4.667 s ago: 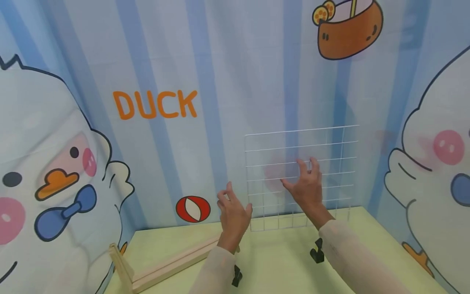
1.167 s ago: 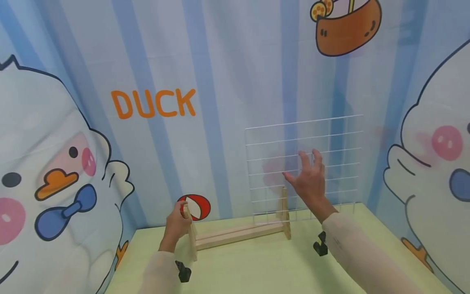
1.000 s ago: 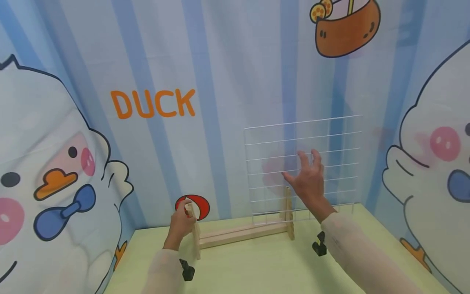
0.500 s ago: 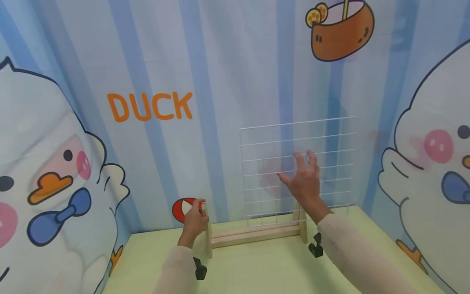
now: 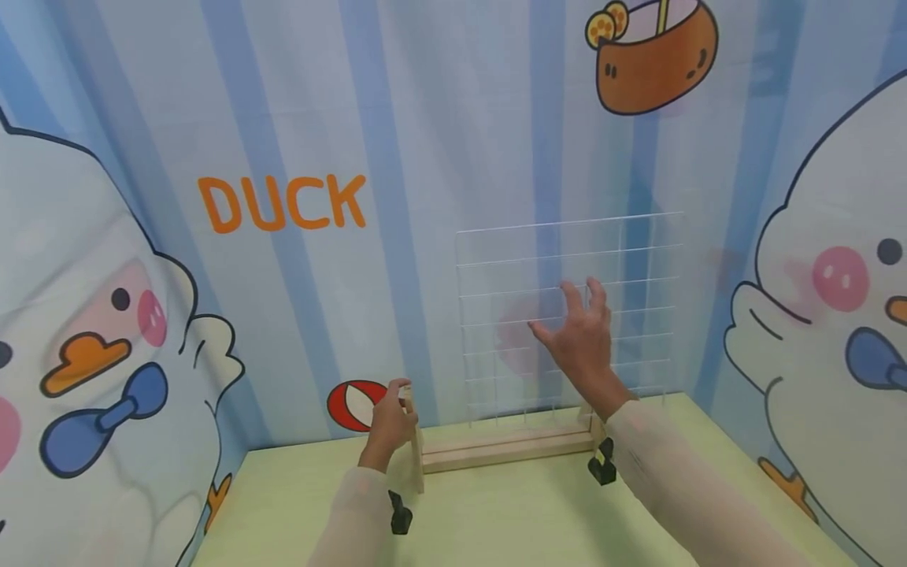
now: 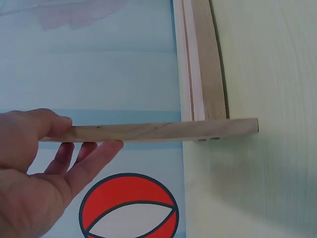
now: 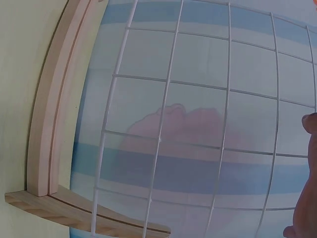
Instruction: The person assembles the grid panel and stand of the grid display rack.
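A white wire grid panel (image 5: 567,260) stands upright against the printed backdrop. My right hand (image 5: 577,342) presses flat on it with spread, straight fingers; in the right wrist view the grid (image 7: 198,124) fills the frame and one fingertip (image 7: 304,198) shows. A wooden stand (image 5: 506,449) with a grooved rail lies on the table right below the grid's lower edge; I cannot tell if they touch. My left hand (image 5: 390,421) pinches the stand's upright left end piece (image 6: 148,131), thumb on top and fingers beneath (image 6: 39,163).
Two black clips lie on the pale green table (image 5: 510,520), one near my left forearm (image 5: 400,520) and one by the stand's right end (image 5: 602,468). The duck-print backdrop (image 5: 283,205) closes off the back and both sides.
My left hand, empty beside the grid at first, took the stand's end piece and slid the stand right, until its rail lay under the grid. The right hand stayed on the grid.
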The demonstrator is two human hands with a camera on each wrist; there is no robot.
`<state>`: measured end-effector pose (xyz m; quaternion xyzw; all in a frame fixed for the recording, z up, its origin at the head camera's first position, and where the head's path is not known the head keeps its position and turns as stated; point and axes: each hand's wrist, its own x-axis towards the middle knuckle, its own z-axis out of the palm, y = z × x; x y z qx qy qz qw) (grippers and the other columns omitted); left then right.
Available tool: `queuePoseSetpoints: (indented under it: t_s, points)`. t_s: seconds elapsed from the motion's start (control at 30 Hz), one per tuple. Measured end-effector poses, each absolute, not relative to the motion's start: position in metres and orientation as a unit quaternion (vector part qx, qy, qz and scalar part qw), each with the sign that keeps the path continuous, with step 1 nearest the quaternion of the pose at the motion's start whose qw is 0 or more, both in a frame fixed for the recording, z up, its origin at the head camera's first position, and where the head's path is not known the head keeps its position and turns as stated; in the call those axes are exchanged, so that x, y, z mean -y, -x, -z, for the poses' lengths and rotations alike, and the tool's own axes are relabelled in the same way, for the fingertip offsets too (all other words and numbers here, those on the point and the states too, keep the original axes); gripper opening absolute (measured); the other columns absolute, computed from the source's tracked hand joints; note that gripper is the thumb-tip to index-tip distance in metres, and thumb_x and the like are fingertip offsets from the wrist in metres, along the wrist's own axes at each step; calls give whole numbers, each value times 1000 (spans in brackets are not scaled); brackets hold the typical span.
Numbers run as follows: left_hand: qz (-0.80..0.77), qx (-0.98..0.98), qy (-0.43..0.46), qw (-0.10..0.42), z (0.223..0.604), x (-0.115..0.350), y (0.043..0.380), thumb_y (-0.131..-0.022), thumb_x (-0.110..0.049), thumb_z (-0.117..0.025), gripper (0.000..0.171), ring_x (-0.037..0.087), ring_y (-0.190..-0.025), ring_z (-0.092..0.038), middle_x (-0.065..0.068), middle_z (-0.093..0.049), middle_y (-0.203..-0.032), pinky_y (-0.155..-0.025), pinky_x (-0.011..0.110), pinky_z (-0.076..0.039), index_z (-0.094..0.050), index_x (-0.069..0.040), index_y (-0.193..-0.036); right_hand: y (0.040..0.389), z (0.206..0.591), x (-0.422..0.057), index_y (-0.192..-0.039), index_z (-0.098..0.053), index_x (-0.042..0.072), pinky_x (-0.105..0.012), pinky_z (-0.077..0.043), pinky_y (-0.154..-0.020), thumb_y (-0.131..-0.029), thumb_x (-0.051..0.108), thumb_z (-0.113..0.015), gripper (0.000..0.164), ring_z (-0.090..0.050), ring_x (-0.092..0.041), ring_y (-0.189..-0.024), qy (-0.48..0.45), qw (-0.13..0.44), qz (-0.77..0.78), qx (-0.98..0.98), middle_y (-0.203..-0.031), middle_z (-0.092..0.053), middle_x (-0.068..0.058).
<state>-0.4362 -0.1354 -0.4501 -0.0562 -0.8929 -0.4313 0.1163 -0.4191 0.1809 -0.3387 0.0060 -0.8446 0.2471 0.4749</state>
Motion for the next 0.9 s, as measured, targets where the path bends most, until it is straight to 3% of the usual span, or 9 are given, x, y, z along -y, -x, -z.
queuePoseSetpoints:
  t_s: [0.9]
  points:
    - [454, 883, 36, 111, 452, 134, 435, -88, 4, -65, 59, 30, -94, -65, 21, -65, -114, -78, 45, -59, -47, -9, -144, 437, 282, -103, -140, -52, 12, -55, -52, -103, -78, 39, -87, 77, -49, -46, -130, -22, 465, -268, 844, -156, -34, -22]
